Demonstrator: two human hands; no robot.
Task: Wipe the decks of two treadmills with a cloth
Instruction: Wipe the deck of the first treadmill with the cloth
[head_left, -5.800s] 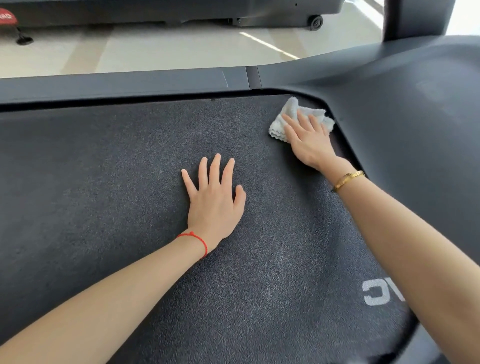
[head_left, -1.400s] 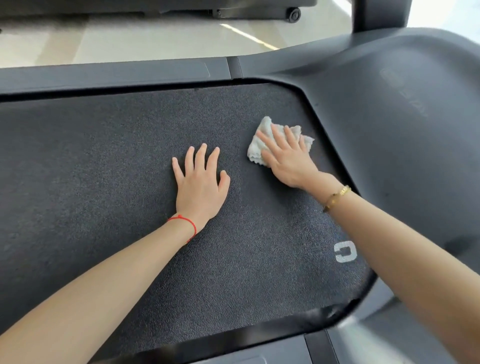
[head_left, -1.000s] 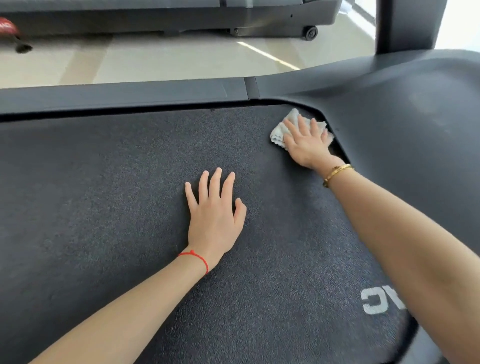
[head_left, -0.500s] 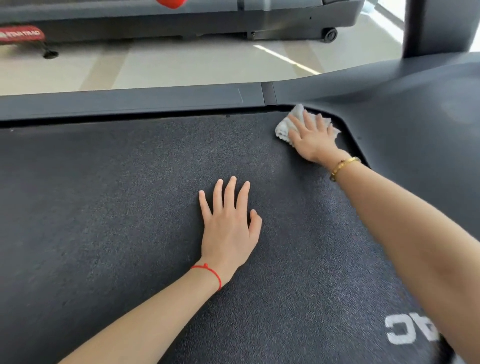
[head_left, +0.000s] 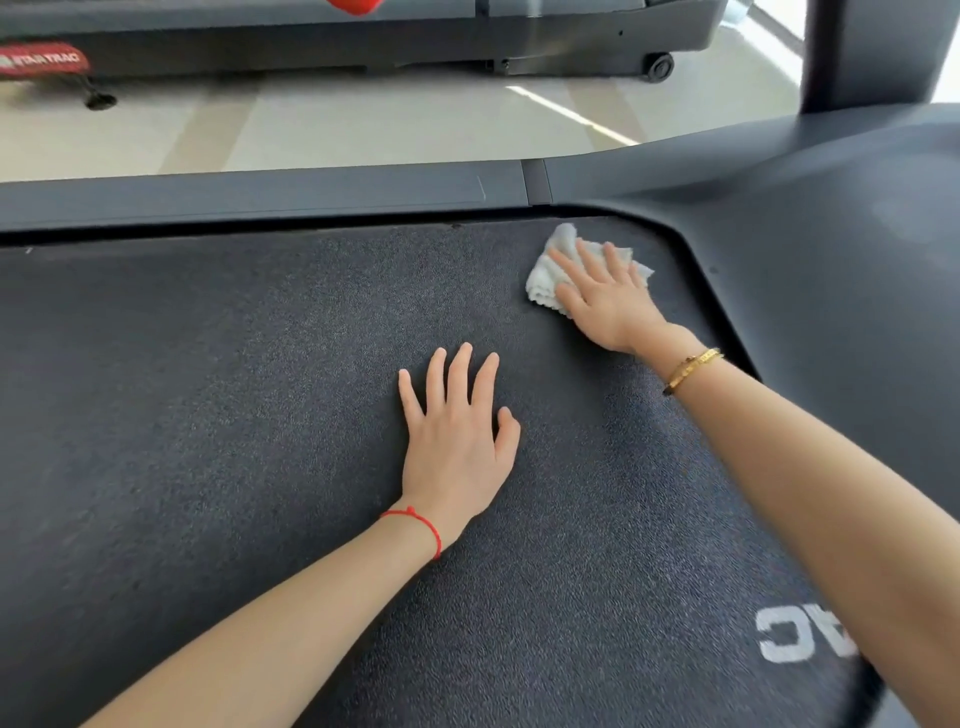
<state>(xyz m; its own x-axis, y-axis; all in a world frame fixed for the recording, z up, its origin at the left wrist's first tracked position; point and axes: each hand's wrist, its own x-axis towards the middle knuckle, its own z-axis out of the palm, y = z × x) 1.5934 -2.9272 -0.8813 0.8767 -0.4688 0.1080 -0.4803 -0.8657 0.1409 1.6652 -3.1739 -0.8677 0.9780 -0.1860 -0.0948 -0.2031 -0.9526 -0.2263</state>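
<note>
The right hand (head_left: 605, 299) presses flat, fingers straight, on the cloth (head_left: 545, 275) at the deck's (head_left: 208, 415) far right corner; the left hand (head_left: 457, 441) rests spread on the deck.

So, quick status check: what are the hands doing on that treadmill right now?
Right hand flat, pressing cloth on belt's far corner. Left hand flat on belt, bracing, holds nothing. Nothing in the cloth's way.
</note>
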